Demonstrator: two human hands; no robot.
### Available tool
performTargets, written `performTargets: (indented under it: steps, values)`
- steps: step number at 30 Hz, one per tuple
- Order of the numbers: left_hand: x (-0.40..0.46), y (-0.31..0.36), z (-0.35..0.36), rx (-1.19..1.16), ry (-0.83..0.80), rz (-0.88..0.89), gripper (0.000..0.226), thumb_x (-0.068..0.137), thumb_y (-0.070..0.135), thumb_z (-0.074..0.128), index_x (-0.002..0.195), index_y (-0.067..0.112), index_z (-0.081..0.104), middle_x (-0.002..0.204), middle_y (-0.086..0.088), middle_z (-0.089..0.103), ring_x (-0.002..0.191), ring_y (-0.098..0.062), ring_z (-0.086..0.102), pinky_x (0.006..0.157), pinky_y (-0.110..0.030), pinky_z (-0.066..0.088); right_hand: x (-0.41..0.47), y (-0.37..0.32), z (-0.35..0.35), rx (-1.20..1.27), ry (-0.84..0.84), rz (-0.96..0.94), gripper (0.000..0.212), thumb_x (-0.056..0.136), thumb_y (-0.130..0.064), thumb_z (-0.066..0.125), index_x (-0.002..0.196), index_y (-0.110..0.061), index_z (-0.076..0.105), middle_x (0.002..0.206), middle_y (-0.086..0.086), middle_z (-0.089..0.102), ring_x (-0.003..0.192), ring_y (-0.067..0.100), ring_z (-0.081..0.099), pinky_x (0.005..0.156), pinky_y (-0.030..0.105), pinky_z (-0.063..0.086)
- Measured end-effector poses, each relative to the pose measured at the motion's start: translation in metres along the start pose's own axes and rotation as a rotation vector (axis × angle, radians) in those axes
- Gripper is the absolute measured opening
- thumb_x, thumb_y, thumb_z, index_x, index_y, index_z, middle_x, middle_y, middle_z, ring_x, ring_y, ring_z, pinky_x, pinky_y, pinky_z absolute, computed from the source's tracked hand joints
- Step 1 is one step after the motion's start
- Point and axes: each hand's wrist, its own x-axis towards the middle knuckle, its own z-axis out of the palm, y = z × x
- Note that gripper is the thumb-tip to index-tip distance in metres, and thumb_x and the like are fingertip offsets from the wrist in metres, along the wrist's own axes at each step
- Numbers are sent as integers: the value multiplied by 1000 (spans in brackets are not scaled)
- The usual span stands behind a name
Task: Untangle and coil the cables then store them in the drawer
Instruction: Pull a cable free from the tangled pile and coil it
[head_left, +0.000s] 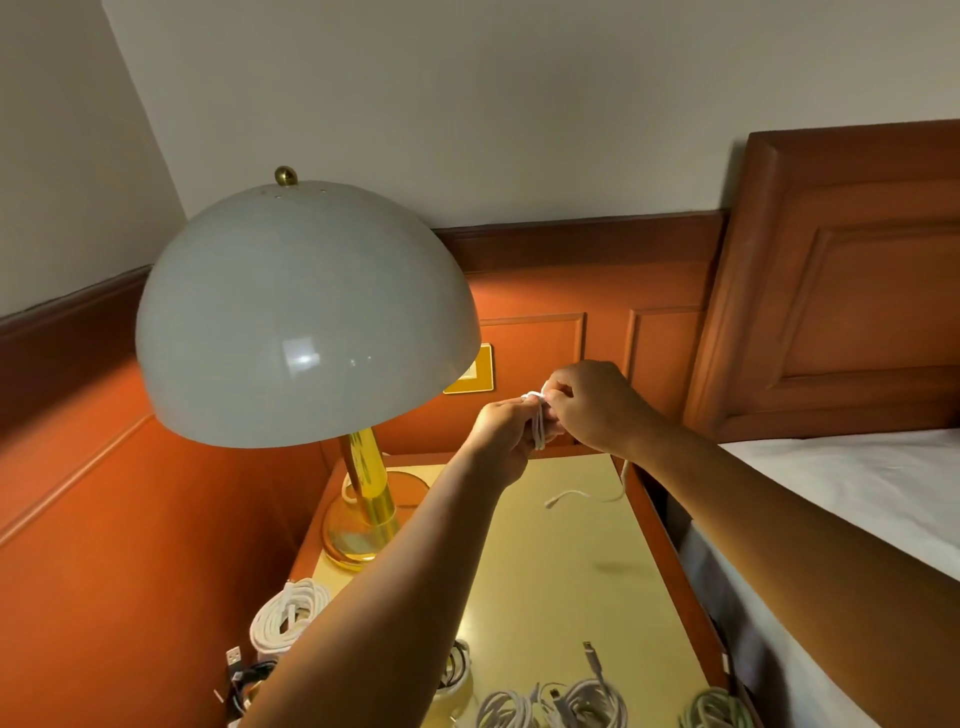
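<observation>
1. Both hands are raised above the nightstand (545, 571); the left hand (501, 434) and right hand (592, 405) together grip a small white cable bundle (537, 415).
2. The cable's loose end (571, 496) trails down onto the yellow top.
3. A coiled white cable (288, 616) lies at the left front; grey-white coils (550, 706) sit along the near edge.
4. A dome-shaded brass lamp (306, 322) stands at the back left.
5. A bed (857, 499) adjoins on the right.

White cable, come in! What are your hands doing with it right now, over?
Left hand and right hand both pinch the white cable, coil held above the nightstand. Loose end trails on top. Lamp close on the left.
</observation>
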Motion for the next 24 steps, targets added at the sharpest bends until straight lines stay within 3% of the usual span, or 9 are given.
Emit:
performTargets:
  steps: [3,5,7,12,15,19,21,24]
  values:
    - [-18,10,9,-73,0,-6,21,100,3,43,86,2,58,63,-6,64,57,-13,63,61,-24,51,-13,-11,-12,10,8,49,28,99,-11,41,94,-2,66,78,7,57,73,17,53,70,29,49]
    - [-33,17,15,-83,20,-12,20,98,1,43,84,2,57,68,-7,59,54,-12,60,52,-21,50,-28,-21,-16,133,-1,117,32,101,-12,37,95,1,67,81,13,59,69,16,52,63,26,44]
    - [-50,21,18,-100,29,-13,20,97,0,41,83,2,55,72,-9,55,47,-10,58,44,-19,48,-48,-32,-14,304,51,181,32,101,-15,41,95,1,68,87,17,64,75,26,58,65,32,44]
    - [-100,18,16,-103,6,-11,24,94,0,41,81,-2,60,63,-12,65,49,-19,65,48,-22,53,-110,-66,-7,619,173,258,30,98,-3,39,105,-17,65,96,-4,66,87,7,59,73,16,45]
    - [-129,9,6,-142,-20,-29,23,90,-1,39,94,-8,61,77,-16,68,59,-23,69,59,-29,59,-144,-82,14,705,227,340,34,92,5,40,98,-21,60,92,-4,63,75,9,53,65,22,41]
    - [-165,1,-10,-181,-59,-37,25,96,0,36,100,-9,60,85,-16,67,73,-25,70,75,-33,56,-184,-106,38,777,282,433,24,93,0,45,85,-17,59,78,5,63,68,16,51,62,31,40]
    - [-182,2,-19,-203,-64,-18,28,103,7,34,99,-5,58,79,-11,63,69,-20,66,74,-27,52,-205,-122,44,815,258,430,16,98,-13,51,87,-13,62,68,4,62,58,10,50,55,27,39]
    - [-202,4,-32,-232,-87,-8,26,104,10,37,101,-6,58,69,-7,64,58,-16,66,62,-22,56,-231,-136,56,847,203,417,23,101,-20,48,88,-11,65,60,3,57,47,6,44,45,20,34]
